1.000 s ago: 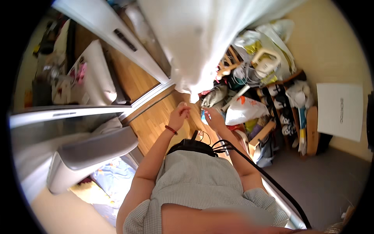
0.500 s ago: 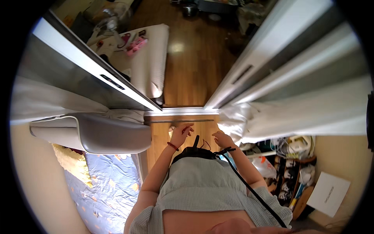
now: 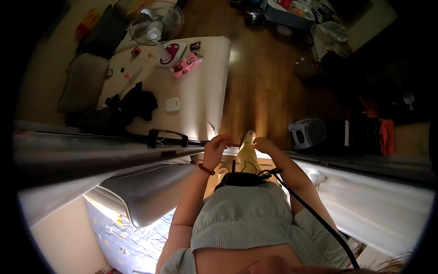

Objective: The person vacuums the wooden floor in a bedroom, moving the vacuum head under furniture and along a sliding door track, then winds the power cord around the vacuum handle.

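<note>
My left hand [image 3: 216, 150], with a red beaded bracelet [image 3: 206, 169] on its wrist, hangs in front of my body above the doorway. Its fingers reach loosely inward and hold nothing. Level with it, my right hand [image 3: 264, 144] has its fingers slightly bent, and I see nothing in them. Between the two hands my leg in yellow trousers [image 3: 247, 156] reaches over the white door sill [image 3: 233, 151]. A black device [image 3: 242, 179] with a cable sits at my waist, below both hands.
Beyond the sill, a cream mattress [image 3: 205, 105] lies left, bearing a fan [image 3: 155, 31], a pink packet [image 3: 186, 65] and a white power strip [image 3: 173, 104]. A grey stool [image 3: 308, 133] stands right on the wooden floor [image 3: 260, 91]. A grey padded headboard [image 3: 150, 194] is near left.
I have moved forward into the doorway, and one leg now extends over the sill. More of the far room shows. Both hands stay in front of me, apart.
</note>
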{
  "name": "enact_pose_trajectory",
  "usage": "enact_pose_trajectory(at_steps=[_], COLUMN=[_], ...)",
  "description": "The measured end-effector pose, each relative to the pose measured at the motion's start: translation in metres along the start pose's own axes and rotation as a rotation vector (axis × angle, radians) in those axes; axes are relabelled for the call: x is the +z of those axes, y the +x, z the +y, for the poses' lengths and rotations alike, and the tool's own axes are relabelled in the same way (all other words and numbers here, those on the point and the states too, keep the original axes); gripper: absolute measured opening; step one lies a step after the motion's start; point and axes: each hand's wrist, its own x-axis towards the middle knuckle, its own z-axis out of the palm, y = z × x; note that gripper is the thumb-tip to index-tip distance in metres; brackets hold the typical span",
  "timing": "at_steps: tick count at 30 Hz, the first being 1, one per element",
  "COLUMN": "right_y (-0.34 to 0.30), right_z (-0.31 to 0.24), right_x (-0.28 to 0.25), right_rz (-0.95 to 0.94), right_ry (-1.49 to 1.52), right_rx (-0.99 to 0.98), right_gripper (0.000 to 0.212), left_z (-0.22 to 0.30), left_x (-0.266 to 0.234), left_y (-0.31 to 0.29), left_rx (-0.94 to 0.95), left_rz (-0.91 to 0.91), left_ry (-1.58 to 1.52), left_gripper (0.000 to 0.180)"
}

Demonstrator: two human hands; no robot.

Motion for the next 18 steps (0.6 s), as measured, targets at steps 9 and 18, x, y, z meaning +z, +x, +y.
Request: enact_pose_trajectory(at_steps=[9, 18], right_y=[-0.076, -0.037], right_z=[0.181, 0.177], right_x=[-0.010, -0.081], right_rz=[-0.344, 0.127], right_ry=[-0.624, 0.563], right_rx=[0.008, 0.740], right_gripper=[0.018, 0.017], left_z=[0.051, 0.095], left_x=[-0.003, 0.014], left_y=[0.091, 0.241], left_rx=[-0.091, -0.031], left_rz=[0.246, 0.196], left_ry=[0.051, -0.021], left_gripper=[0.019, 0.019])
